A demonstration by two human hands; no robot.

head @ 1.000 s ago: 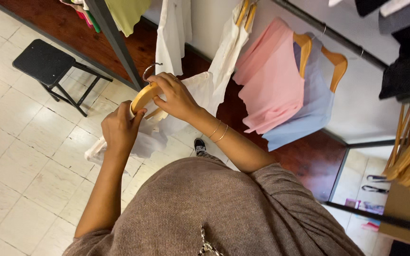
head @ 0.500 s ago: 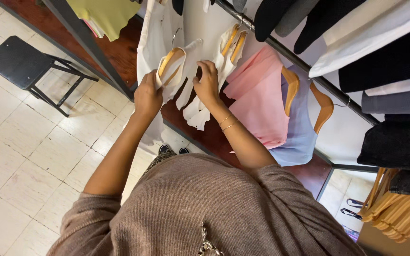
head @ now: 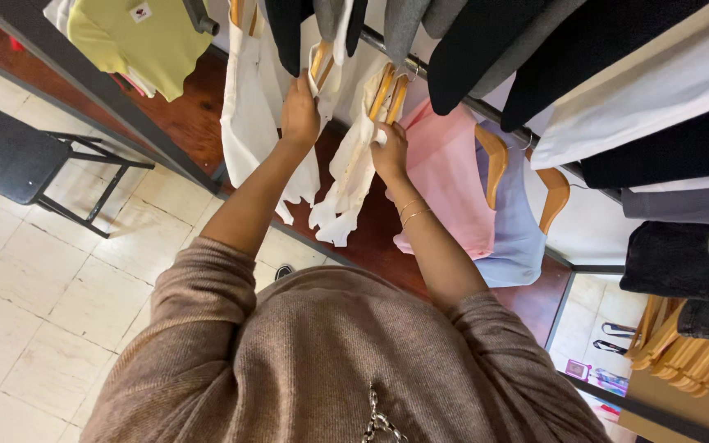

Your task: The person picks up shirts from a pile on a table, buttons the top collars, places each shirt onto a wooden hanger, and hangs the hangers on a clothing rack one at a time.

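Both arms raised to a clothes rail [head: 486, 111] crowded with hanging garments. Left hand [head: 299, 113] up among the white fabric, fingers closed on the upper part of a white garment [head: 249, 123], just below a wooden hanger [head: 320, 59]. Right hand [head: 390, 152] a little to the right and nearer, fingers curled into the folds of a second white garment [head: 346, 184] (exact pinch hidden by the cloth), directly beneath a pair of wooden hangers [head: 387, 89] hooked on the rail. Thin bracelets [head: 412, 212] around the right wrist.

Both white garments hanging side by side from the rail, between a yellow-green shirt [head: 129, 37] on the far left and a pink top [head: 445, 176] just to the right. Beside the pink top, a pale blue top [head: 514, 221] on its own wooden hanger [head: 553, 195]. Dark garments [head: 486, 45] draped across the upper right, partly covering the rail.

Below the garments, a dark wooden base [head: 190, 107] behind a slanting metal bar [head: 84, 82]. On the pale tiled floor [head: 51, 271] at left, a black stool [head: 18, 160] with thin metal legs. At lower right, a bundle of bare wooden hangers [head: 687, 353]. Nearest the camera, brown knit sleeves [head: 207, 283] pushed back from the forearms.
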